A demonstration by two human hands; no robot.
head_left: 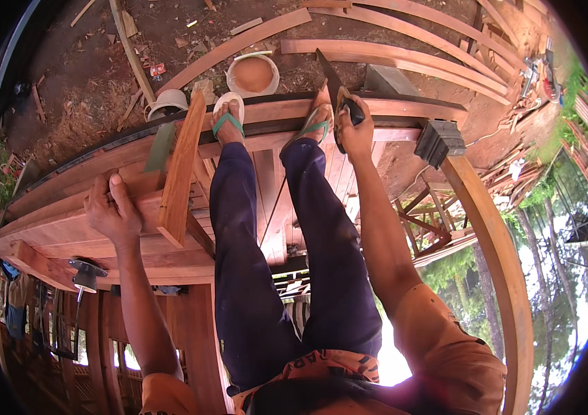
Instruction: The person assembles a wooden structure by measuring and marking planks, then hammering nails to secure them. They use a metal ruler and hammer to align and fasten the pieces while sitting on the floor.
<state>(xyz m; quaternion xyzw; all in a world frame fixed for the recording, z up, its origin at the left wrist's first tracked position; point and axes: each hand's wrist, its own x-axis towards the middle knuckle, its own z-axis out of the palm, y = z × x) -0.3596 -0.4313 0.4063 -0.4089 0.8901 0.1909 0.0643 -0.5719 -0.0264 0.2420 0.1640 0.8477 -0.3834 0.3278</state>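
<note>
In my right hand [354, 131] is a handsaw [331, 75], held by its black handle with the dark blade pointing away from me. The blade passes beside my right foot, which rests on a long reddish wooden beam [266, 112]. My left hand [114, 211] is closed over the edge of a wide wooden board [66, 220] on the left, thumb up; the undersides of its fingers are hidden. Just right of that hand, a narrow orange-brown plank [182, 173] sticks up at a slant. A greenish wood piece [160, 147] lies behind it.
Below on the dirt stand a bucket of brown material [253, 74] and a pale bucket [168, 102]. Long curved planks [398, 55] lie at the far right. A post [491, 277] with a dark block [441, 143] rises on my right. A lamp [86, 277] hangs at left.
</note>
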